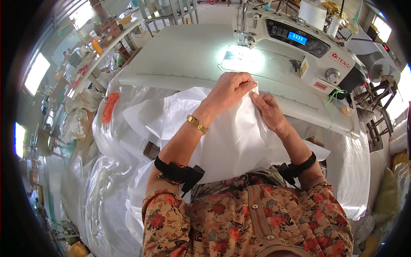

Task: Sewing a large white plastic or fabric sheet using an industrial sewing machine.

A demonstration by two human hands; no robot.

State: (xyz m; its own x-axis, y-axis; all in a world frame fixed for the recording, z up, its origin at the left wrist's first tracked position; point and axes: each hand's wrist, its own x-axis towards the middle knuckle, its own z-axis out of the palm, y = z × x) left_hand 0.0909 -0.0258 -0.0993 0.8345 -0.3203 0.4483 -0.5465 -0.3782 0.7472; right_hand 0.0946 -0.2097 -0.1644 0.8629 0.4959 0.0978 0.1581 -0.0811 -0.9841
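A white sheet of thin, smooth material (214,147) hangs from my hands over my lap, and its upper edge is gathered at the front of the sewing table (184,47). My left hand (231,90) pinches that edge between thumb and fingers. Close beside it, my right hand (269,110) grips the same edge a little lower, thumb up. Just beyond my hands, the needle area of a white sewing machine (312,60) is lit brightly. Whether the sheet is folded between my fingers is too small to tell.
Clear plastic and white sheeting (115,171) is heaped at my left, with an orange-red bundle (110,108) on it. White sheeting (346,167) also hangs at the right. A thread cone (311,15) stands behind the machine. A cluttered bench (98,64) runs along the far left.
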